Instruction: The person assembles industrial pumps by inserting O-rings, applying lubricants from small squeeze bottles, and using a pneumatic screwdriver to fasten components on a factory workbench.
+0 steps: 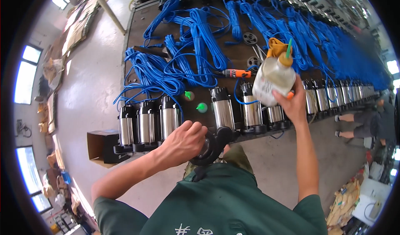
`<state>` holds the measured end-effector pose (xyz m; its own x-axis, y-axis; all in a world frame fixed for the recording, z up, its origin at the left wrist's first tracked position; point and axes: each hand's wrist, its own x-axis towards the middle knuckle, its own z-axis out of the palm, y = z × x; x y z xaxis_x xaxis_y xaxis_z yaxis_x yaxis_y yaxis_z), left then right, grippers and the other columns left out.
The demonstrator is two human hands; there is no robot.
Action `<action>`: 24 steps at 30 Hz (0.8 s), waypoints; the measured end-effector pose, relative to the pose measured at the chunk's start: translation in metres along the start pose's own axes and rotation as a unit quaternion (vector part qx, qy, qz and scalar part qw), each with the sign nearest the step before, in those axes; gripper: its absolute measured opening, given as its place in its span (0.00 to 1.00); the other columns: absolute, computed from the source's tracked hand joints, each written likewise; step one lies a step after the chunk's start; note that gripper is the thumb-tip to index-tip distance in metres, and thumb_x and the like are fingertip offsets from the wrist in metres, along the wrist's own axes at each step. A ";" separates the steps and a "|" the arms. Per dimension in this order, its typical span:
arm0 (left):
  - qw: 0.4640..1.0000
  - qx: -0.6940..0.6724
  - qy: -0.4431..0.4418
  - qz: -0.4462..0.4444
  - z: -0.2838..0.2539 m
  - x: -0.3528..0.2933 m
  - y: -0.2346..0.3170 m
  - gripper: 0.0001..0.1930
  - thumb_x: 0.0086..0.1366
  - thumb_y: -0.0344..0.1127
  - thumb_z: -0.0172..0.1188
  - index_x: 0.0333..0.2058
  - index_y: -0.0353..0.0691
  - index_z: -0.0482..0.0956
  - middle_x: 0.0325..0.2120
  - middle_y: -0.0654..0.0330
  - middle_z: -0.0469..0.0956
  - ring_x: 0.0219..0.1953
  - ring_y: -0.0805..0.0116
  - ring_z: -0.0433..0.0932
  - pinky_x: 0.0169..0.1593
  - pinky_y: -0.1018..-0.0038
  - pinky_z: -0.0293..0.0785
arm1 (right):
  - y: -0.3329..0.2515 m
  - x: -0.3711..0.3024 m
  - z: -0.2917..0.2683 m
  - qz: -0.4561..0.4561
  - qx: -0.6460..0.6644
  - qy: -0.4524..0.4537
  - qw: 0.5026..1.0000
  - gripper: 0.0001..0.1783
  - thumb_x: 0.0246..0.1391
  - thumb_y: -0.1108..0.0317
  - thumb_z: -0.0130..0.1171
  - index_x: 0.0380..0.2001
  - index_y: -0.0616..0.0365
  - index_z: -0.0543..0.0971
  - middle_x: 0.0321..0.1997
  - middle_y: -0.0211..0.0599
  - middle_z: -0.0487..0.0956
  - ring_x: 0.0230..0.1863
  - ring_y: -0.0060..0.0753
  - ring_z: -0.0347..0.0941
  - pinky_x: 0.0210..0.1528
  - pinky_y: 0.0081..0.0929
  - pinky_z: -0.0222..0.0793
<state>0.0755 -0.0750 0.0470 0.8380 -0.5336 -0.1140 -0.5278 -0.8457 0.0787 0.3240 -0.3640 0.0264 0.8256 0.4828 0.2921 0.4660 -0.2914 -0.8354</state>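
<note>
My right hand [293, 101] is wrapped round a whitish squeeze bottle [271, 85] with a yellowish cap and a thin green nozzle pointing up. The bottle is raised over the row of steel-bodied pumps [223, 112] at the bench's near edge. My left hand [185, 141] is closed at a round black pump part [214, 149] near that edge, its fingers curled; their tips are hidden. Just beyond it stand two small bottles with bright green tops, one [202, 107] nearer and one [189, 95] farther.
Coiled blue cables [204, 39] cover much of the dark bench [137, 24]. An orange-handled tool [237, 73] lies among them, near metal discs [250, 38] and an orange cloth [277, 47]. An open cardboard box [102, 147] sits left; another person [371, 122] is at right.
</note>
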 end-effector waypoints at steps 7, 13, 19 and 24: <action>0.995 -0.087 -0.026 0.031 0.002 0.003 -0.013 0.25 0.40 0.41 0.74 0.38 0.34 0.83 0.41 0.57 0.72 0.49 0.59 0.68 0.53 0.67 0.67 | -0.067 -0.116 -0.016 -0.019 -0.118 -0.120 0.986 0.43 0.35 0.55 0.78 0.57 0.62 0.77 0.41 0.47 0.77 0.41 0.52 0.77 0.46 0.40 0.74; 0.991 -0.113 -0.008 0.066 -0.009 0.000 -0.018 0.30 0.39 0.44 0.76 0.41 0.33 0.83 0.43 0.55 0.73 0.51 0.56 0.69 0.55 0.64 0.67 | -0.101 -0.153 -0.015 0.025 -0.154 -0.193 0.969 0.43 0.31 0.60 0.77 0.57 0.59 0.79 0.41 0.45 0.78 0.41 0.49 0.76 0.46 0.39 0.74; 0.980 -0.164 0.115 -0.005 -0.036 -0.030 -0.034 0.31 0.35 0.40 0.78 0.43 0.36 0.84 0.41 0.55 0.73 0.51 0.52 0.69 0.56 0.60 0.68 | -0.124 -0.169 0.000 0.034 -0.204 -0.225 0.952 0.43 0.26 0.62 0.76 0.54 0.60 0.81 0.38 0.42 0.76 0.39 0.47 0.75 0.43 0.38 0.73; 0.964 -0.139 0.197 -0.116 -0.050 -0.067 -0.052 0.29 0.34 0.34 0.77 0.42 0.34 0.84 0.39 0.57 0.72 0.47 0.54 0.69 0.55 0.60 0.69 | -0.139 -0.155 0.020 -0.021 -0.278 -0.250 0.927 0.41 0.25 0.59 0.76 0.51 0.60 0.82 0.36 0.40 0.75 0.37 0.47 0.75 0.41 0.40 0.74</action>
<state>0.0542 0.0052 0.1004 0.9452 -0.2414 0.2198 -0.3090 -0.8786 0.3640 0.1252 -0.3823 0.0879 0.6175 0.7851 -0.0489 0.7014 -0.5777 -0.4176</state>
